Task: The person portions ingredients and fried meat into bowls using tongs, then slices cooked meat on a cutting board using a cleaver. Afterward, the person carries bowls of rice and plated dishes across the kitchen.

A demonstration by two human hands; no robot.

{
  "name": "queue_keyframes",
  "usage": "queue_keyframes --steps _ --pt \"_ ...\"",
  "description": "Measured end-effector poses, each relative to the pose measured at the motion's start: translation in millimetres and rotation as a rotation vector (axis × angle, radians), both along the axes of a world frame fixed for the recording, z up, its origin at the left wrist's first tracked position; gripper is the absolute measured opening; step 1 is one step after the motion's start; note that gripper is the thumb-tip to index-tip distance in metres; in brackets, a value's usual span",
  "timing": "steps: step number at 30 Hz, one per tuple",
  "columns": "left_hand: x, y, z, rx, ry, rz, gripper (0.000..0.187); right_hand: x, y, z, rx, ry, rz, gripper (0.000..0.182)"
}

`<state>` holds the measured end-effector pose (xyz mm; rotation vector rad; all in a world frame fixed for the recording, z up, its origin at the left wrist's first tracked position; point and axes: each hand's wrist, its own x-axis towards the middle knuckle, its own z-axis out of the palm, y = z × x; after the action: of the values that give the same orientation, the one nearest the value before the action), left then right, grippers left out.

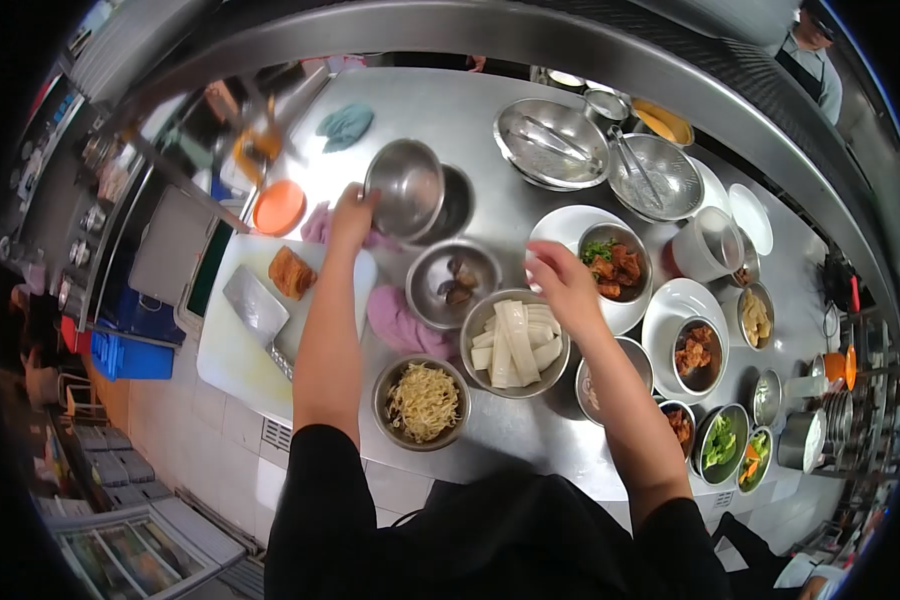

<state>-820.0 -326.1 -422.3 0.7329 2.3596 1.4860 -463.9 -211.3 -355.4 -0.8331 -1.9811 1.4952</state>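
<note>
nearest: round steel bowl [381,424] of pale sprouts [422,400]. silver metal bowl [405,188]: overlapped a grey metal bowl [459,205]; my left hand [352,216] gripped its rim, best done steadily. flat white strips [511,345]: my right hand [564,278] curled nearby, its hold i couldn't tell.

Left hand [354,216] grips; right hand [560,282] hovers, fingers bent.

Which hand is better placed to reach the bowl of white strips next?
Probably the right hand: it hangs close by the bowl of white strips, while the left hand is farther off, gripping a steel bowl.
</note>
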Motion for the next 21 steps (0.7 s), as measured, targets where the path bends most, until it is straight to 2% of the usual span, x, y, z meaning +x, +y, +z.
queue_keyframes --steps 1,4,6,7,9,10,11,12,13,14,15,16,17,19,21 --pt "2.9 1.0 2.2 0.073 -0.088 -0.029 0.030 -21.0 4.1 2.4 -0.088 -0.007 0.021 0.039" --pt "13.2 6.2 3.8 0.152 -0.134 -0.020 0.027 -70.0 16.7 -18.2 -0.009 -0.083 -0.015 0.046" --pt "9.8 13.9 -4.5 0.192 -0.155 -0.021 0.026 -87.6 13.2 -20.0 -0.165 -0.152 -0.062 0.047" --pt "0.5 19.6 -17.2 0.212 -0.161 -0.006 0.027 -94.8 21.5 -46.3 0.033 -0.203 -0.065 0.046" --pt "-20.9 24.7 -30.6 0.191 -0.177 0.046 0.027 -83.1 -1.0 -30.2 -0.142 -0.067 0.014 0.043" --pt "-31.6 30.5 -38.4 0.151 -0.193 0.061 0.027 -71.0 -10.0 -27.6 -0.045 -0.042 0.024 0.041" --pt "-53.7 30.3 -51.9 0.091 -0.080 0.050 0.030 -56.9 -19.5 -26.8 0.054 -0.021 0.034 0.039" --pt "-58.2 30.4 -42.6 0.030 -0.117 0.152 0.032 -39.9 -31.2 -21.8 0.028 0.051 0.093 0.036" --pt "-119.2 38.0 -101.1 0.181 -0.070 0.105 0.035 -19.0 -40.4 -20.5 0.008 0.120 0.136 0.033" --pt "-107.1 37.0 -74.2 0.214 -0.214 0.118 0.037 3.2 -47.6 -28.0 0.117 0.089 0.133 0.033" --pt "-155.9 43.6 -106.7 0.124 -0.051 0.145 0.037 24.6 -52.9 -34.5 0.224 0.052 0.132 0.033" --pt "-142.2 37.0 -80.0 0.125 0.002 0.147 0.036 48.6 -56.2 -30.3 0.127 0.016 0.165 0.032" --pt "-130.2 39.4 -51.7 0.112 -0.112 0.118 0.034 74.4 -57.5 -23.4 0.028 -0.016 0.196 0.031" --pt "-89.0 48.1 -11.0 0.330 -0.201 0.009 0.034 114.5 -57.2 -21.7 0.023 -0.030 0.145 0.031" --pt "-6.2 62.9 50.1 0.400 -0.254 -0.132 0.037 147.3 -52.2 -13.3 0.017 -0.041 0.108 0.031"
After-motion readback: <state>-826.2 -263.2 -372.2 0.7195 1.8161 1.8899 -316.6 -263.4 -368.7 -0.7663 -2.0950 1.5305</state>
